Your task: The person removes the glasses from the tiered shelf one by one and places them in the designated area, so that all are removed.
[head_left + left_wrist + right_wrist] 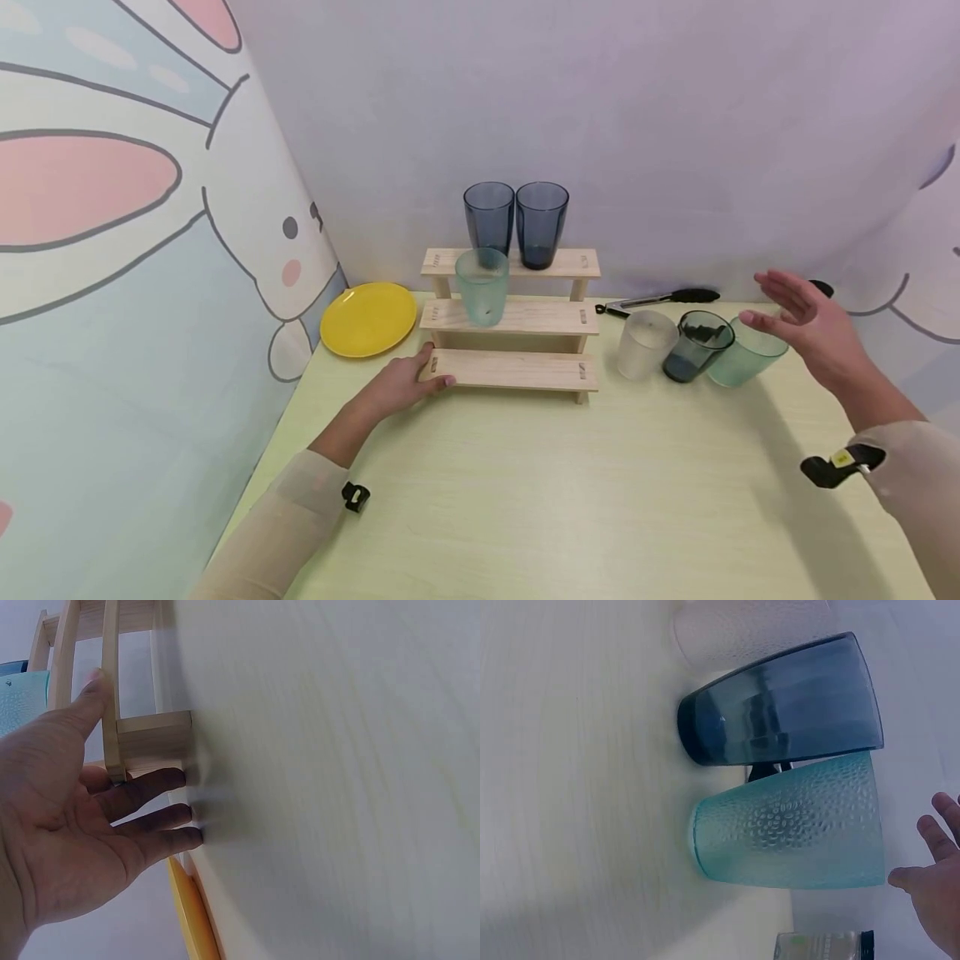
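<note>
My left hand [401,383] holds the left end of the bottom step of a three-step wooden rack [517,368], thumb on the board and other fingers at its end, some reaching the tabletop. On the rack's top step stand two dark blue glasses [489,218], [542,221]; a frosted green glass [482,287] is on the middle step. My right hand [813,329] hovers with fingers extended by the rim of another green glass [791,825]. Beside that stand a dark blue glass [784,705] and a frosted clear glass [647,344], both on the table.
A yellow plate [367,320] lies left of the rack. Tongs with black handles [660,300] lie behind the loose glasses. A small clear jar with a black lid [821,946] shows near the right hand. Walls border the table [540,500] at the back and left.
</note>
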Available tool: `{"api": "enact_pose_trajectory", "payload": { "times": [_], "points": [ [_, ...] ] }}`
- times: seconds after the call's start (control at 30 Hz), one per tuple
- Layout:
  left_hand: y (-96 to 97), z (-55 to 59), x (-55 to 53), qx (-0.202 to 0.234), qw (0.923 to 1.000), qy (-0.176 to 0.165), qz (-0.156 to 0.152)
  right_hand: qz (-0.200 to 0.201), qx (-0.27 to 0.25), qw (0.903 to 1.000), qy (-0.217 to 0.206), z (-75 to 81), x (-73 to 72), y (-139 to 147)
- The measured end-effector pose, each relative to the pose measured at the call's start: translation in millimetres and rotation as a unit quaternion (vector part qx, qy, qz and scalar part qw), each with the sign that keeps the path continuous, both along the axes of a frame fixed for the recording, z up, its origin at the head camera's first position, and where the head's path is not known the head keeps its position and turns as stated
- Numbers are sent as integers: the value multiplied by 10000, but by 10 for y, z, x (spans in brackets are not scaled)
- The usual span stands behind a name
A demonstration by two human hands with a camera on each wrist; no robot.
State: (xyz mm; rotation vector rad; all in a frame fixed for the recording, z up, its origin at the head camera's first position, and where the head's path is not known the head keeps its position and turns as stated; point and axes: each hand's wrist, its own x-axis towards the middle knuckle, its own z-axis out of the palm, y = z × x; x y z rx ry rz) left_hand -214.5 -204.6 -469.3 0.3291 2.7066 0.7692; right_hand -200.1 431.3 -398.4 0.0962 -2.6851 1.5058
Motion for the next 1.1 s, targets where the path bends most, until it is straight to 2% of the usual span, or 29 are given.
{"api": "enact_pose_trajectory", "payload": {
  "times": [0.27,0.53,0.8,1.1],
  "points": [
    [-8,-6,5,22,10000,-12,-11,78,449,9990,4,182,-39,-289],
    [-9,1,3,15,10000,25,-35,701,79,9967,403,264,-178,-795],
    [-20,-14,-10,3,10000,14,-20,1004,-38,9943,342,350,-260,-1313],
    [-15,-3,5,11,10000,-2,-9,1313,-309,9901,400,315,-330,-1756]
  ]
}}
